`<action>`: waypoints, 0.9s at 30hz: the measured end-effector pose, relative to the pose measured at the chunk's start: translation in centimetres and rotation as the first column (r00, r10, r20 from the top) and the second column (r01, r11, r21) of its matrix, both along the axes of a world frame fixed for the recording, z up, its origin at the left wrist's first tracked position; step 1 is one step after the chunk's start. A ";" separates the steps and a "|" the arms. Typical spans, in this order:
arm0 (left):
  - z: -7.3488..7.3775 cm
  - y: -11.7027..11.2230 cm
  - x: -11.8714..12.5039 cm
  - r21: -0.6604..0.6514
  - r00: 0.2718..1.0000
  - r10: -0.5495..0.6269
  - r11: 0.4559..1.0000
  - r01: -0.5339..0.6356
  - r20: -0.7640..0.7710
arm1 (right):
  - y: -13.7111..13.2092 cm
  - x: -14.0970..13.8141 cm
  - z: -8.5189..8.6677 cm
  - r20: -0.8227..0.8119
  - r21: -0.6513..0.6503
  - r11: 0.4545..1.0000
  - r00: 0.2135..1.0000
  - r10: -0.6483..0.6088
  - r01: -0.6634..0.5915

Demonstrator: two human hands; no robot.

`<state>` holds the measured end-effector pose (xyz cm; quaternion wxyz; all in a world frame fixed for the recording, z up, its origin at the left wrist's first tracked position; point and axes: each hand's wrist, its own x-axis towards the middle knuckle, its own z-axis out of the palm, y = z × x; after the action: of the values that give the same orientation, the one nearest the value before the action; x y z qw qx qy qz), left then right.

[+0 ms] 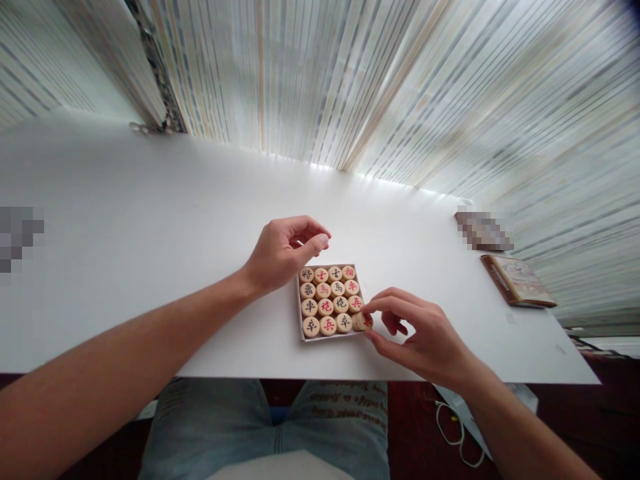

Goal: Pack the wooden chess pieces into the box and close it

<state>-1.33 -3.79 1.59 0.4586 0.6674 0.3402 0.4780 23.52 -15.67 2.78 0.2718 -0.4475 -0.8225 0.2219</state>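
Note:
A shallow box (302,313) on the table holds round wooden Chinese chess pieces (325,307) in rows, marked with red or black characters. My right hand (417,328) is at the box's near right corner. Its thumb and fingers pinch a red-marked chess piece (367,321), which sits tilted in that corner spot, partly covered by the fingertips. Just beyond the box's far left edge hovers my left hand (291,248), fingers loosely curled and thumb tip close to them. No piece shows between them.
The white table (125,233) runs back to a striped curtain (300,80). A brown book-like box (519,280) lies at the right, near a blurred item (484,230). Another blurred item (19,237) is at the left edge. A white cable (450,437) hangs below the table's front edge.

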 end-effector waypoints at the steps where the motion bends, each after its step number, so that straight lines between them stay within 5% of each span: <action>1: 0.0 0.0 0.0 0.003 1.000 -0.001 1.000 0.001 -0.002 | 0.0 0.1 -0.1 0.003 -0.001 1.000 1.000 -0.001 0.001; 27: -0.1 0.1 0.2 0.032 1.000 -0.006 0.999 0.007 -0.018 | -0.4 0.0 -1.1 0.027 0.111 0.993 0.999 -0.041 0.038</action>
<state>-1.18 -3.71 1.50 0.4464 0.6801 0.3345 0.4757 23.49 -16.07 1.63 0.2882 -0.4514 -0.8284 0.1642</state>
